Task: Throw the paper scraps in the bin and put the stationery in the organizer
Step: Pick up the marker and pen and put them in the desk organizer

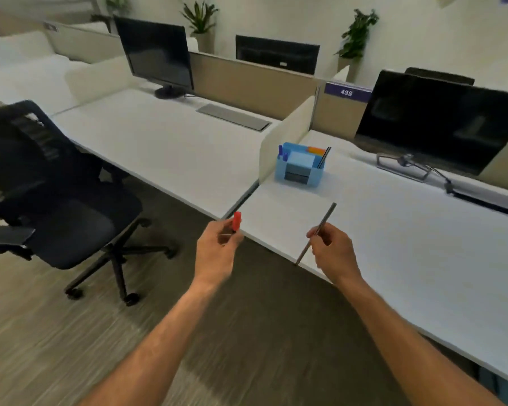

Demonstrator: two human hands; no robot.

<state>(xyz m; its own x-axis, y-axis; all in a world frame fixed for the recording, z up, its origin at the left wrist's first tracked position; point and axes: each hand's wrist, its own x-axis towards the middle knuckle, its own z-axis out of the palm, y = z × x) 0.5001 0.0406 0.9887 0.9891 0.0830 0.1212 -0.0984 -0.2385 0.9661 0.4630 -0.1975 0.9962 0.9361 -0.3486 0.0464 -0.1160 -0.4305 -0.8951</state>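
Observation:
My left hand (216, 250) grips a short red marker (236, 221), held upright just off the desk's front corner. A thin grey pen (320, 227) slants up and to the right in my right hand (332, 253), over the near edge of the white desk (393, 244). Farther back on that desk, against a cream divider, stands the blue organizer (299, 165). Blue pens, an orange item and dark pens stick out of its compartments. No paper scraps or bin appear in view.
A black office chair (50, 194) stands on the floor to the left. A cream divider panel (285, 136) splits the two desks. A dark monitor (443, 121) and its cable sit at the back right; another monitor (156, 54) and a grey keyboard (232, 117) occupy the left desk.

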